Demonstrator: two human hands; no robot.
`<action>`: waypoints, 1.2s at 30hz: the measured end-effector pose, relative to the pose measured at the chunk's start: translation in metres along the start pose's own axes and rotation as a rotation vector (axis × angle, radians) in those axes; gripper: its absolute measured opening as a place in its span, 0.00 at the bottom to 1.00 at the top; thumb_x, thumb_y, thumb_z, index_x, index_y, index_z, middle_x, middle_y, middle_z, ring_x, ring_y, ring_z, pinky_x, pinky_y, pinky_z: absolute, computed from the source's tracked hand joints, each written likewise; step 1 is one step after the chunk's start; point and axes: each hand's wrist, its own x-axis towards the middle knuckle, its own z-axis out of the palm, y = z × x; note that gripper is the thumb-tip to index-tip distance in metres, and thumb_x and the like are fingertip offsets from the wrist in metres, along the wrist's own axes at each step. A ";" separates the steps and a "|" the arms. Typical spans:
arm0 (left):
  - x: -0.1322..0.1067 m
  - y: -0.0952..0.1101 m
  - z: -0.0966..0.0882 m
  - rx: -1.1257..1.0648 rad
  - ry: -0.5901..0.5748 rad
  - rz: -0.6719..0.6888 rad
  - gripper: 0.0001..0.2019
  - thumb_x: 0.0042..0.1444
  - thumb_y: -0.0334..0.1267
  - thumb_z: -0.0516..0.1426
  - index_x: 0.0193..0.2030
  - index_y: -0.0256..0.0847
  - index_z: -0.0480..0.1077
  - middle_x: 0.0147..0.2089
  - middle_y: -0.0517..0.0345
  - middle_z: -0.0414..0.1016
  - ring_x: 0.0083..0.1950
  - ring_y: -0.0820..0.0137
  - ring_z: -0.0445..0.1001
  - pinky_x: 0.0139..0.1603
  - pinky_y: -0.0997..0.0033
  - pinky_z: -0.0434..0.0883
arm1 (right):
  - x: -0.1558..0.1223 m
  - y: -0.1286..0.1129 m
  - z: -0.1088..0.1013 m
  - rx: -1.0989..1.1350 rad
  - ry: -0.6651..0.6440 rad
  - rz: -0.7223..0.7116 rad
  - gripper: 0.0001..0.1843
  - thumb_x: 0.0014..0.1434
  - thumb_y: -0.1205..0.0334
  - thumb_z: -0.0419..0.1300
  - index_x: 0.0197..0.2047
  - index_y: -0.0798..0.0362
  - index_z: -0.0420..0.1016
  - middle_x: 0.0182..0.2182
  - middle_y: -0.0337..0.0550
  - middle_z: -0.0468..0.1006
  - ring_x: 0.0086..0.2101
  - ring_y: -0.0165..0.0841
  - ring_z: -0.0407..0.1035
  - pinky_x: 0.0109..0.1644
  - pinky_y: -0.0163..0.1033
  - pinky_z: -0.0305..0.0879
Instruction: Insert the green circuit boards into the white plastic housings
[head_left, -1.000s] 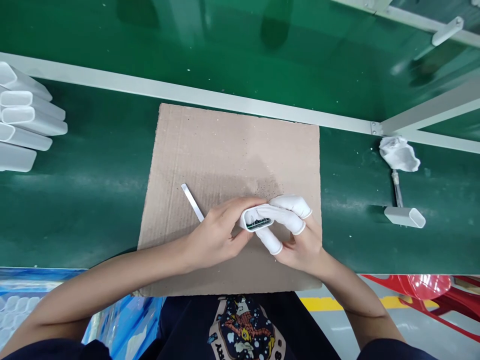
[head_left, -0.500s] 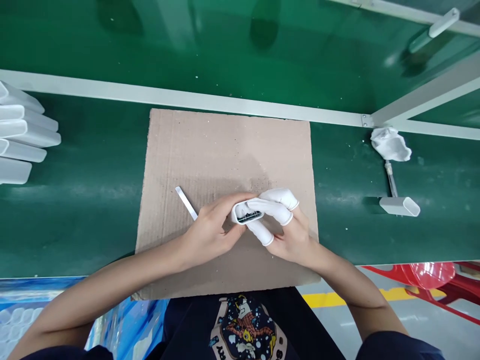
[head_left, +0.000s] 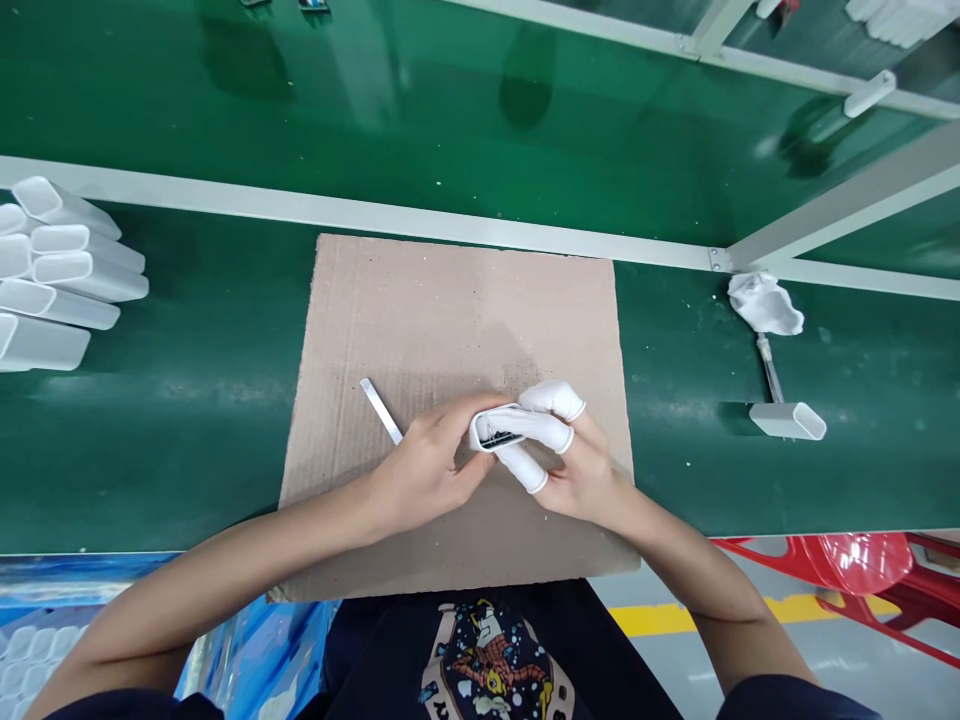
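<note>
Over the cardboard sheet (head_left: 465, 310), my left hand (head_left: 424, 465) is wrapped round a white plastic casing (head_left: 475, 436), its oval open end facing me. Dark parts, perhaps a circuit board, show inside the opening. My right hand (head_left: 577, 450) wears white finger covers on the thumb and two fingers. One covered finger reaches into the opening, while the others close on the casing's right side. A thin, pale metal-looking strip (head_left: 381, 410) lies on the cardboard, its lower end hidden behind my left hand.
Several white casings (head_left: 90, 275) are stacked at the left. To the right lie a crumpled white cloth (head_left: 765, 303), a thin tool (head_left: 770, 370) and another white casing (head_left: 787, 420). A white frame bar (head_left: 450, 220) crosses behind the cardboard. A red chair (head_left: 862, 565) stands below right.
The covered finger of my right hand now reaches deeper over and into the casing's opening. My view has tilted slightly upward, so more of the left stack shows.
</note>
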 end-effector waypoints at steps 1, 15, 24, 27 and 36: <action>0.000 0.000 0.000 -0.002 -0.002 0.013 0.21 0.54 0.23 0.52 0.54 0.40 0.63 0.48 0.53 0.78 0.47 0.69 0.78 0.47 0.69 0.77 | 0.000 0.000 0.000 0.010 -0.005 -0.001 0.18 0.58 0.75 0.58 0.50 0.49 0.69 0.38 0.43 0.67 0.38 0.33 0.66 0.40 0.42 0.70; 0.002 0.002 -0.005 -0.019 -0.030 0.026 0.20 0.54 0.22 0.53 0.54 0.38 0.63 0.48 0.53 0.78 0.47 0.70 0.78 0.48 0.72 0.76 | -0.002 0.004 0.003 0.053 0.044 -0.029 0.19 0.59 0.72 0.58 0.53 0.48 0.68 0.39 0.43 0.67 0.37 0.33 0.67 0.39 0.42 0.72; -0.001 -0.005 -0.002 -0.040 -0.045 0.097 0.21 0.55 0.23 0.53 0.56 0.39 0.62 0.49 0.50 0.77 0.49 0.67 0.77 0.48 0.66 0.77 | 0.001 0.005 0.001 0.022 0.016 -0.073 0.22 0.56 0.75 0.58 0.53 0.48 0.69 0.36 0.43 0.69 0.34 0.33 0.67 0.34 0.42 0.70; -0.001 -0.006 0.000 -0.046 -0.064 0.077 0.21 0.55 0.23 0.53 0.55 0.40 0.63 0.49 0.50 0.77 0.48 0.67 0.77 0.47 0.65 0.77 | 0.001 0.004 0.001 0.009 -0.014 -0.069 0.24 0.55 0.77 0.58 0.52 0.47 0.69 0.33 0.42 0.69 0.32 0.34 0.67 0.33 0.42 0.70; 0.001 -0.004 -0.002 -0.101 -0.054 0.039 0.19 0.55 0.24 0.54 0.54 0.38 0.65 0.49 0.51 0.78 0.49 0.68 0.77 0.50 0.67 0.76 | -0.005 0.009 0.003 -0.029 0.043 -0.088 0.24 0.56 0.74 0.59 0.55 0.48 0.67 0.38 0.45 0.70 0.35 0.34 0.69 0.36 0.43 0.73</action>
